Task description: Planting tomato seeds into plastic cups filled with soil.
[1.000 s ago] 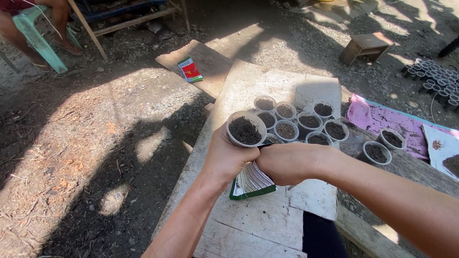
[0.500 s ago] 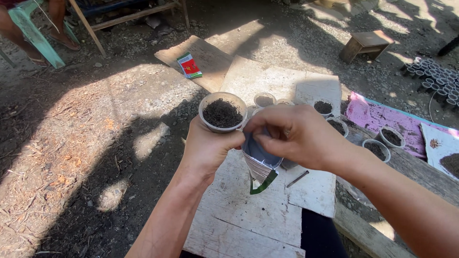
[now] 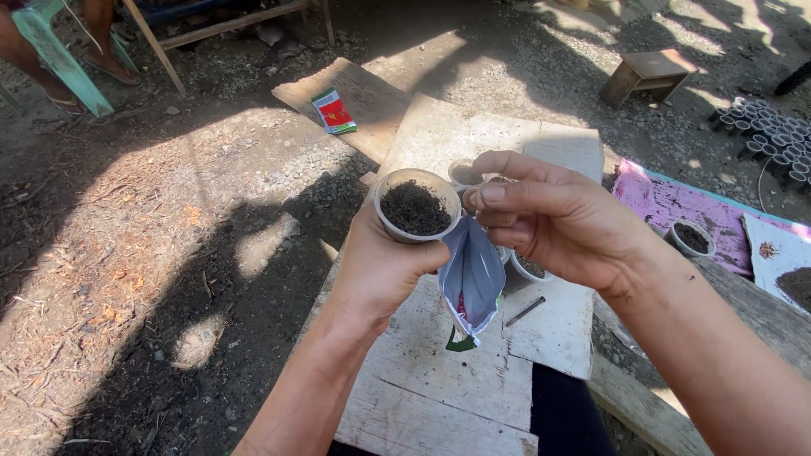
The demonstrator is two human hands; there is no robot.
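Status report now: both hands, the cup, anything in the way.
Left hand grips soil-filled cup and opened seed packet. Right hand pinched beside cup rim, contents too small to tell. More soil-filled cups partly hidden behind hands.

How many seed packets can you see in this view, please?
2: an opened seed packet hanging beside the soil cup in the left hand, and a red packet lying on the far board.
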